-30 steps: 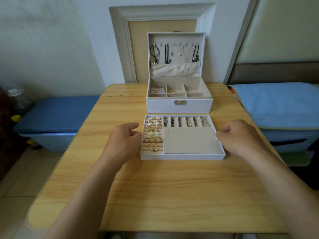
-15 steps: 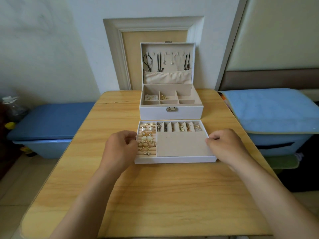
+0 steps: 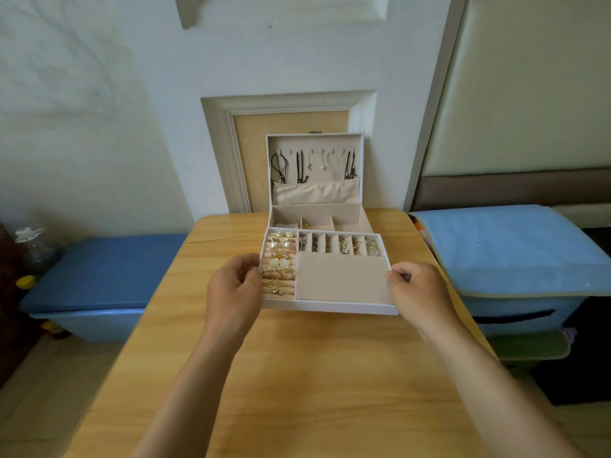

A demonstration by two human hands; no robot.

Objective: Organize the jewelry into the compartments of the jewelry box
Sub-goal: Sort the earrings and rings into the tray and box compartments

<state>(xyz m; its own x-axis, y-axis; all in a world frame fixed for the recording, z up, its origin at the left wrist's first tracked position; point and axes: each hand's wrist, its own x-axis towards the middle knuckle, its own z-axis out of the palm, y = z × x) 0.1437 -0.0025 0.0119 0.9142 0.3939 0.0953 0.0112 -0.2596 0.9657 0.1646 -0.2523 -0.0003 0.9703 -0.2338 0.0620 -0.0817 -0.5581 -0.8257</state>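
While the left grip (image 3: pixel 236 289) curls its fingers over the left wall of the tray (image 3: pixel 330 306), rings (image 3: pixel 279 266) fill the column just right of it. Between both grips lies a bare pad (image 3: pixel 342 276), with earrings (image 3: pixel 344 248) in slots beyond it and the open box (image 3: pixel 317 206) behind. The right grip (image 3: pixel 416 292) pinches the tray's right wall, over the bench (image 3: pixel 297 375).
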